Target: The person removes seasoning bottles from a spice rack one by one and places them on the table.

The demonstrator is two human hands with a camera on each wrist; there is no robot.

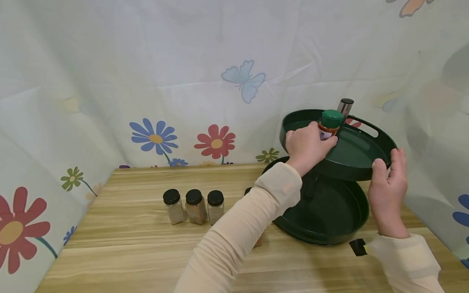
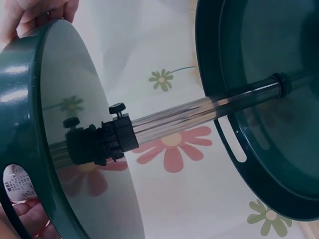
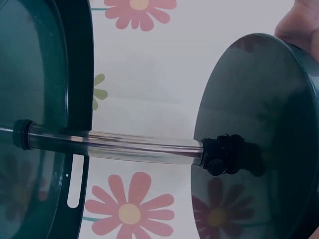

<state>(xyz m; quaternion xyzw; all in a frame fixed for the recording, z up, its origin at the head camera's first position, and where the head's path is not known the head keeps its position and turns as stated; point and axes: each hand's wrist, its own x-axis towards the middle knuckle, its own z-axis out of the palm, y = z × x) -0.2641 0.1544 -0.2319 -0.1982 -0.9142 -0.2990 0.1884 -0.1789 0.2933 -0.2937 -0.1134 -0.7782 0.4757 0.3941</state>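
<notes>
My left hand (image 1: 307, 144) grips a bottle (image 1: 327, 131) with a green cap, over the upper tray (image 1: 355, 162) of a dark green two-tier stand. The bottle's base is hidden behind the fingers and tray. In the left wrist view, part of the bottle's white printed label (image 2: 19, 183) shows through the tray's handle slot. At the tray's right side, my right hand (image 1: 390, 191) touches the outer rim, fingers mostly straight and pointing up. The upper tray looks tilted. A clear tube (image 2: 174, 119) with a black collar (image 2: 119, 135) joins it to the lower tray (image 1: 329, 240).
Three spice jars with black lids (image 1: 194, 197) stand in a row on the wooden table (image 1: 128, 252). Behind my left sleeve, another black lid (image 1: 248, 190) partly shows. A flower-printed curtain (image 1: 216, 97) surrounds the table. A black tab (image 1: 358, 247) is beside my right cuff.
</notes>
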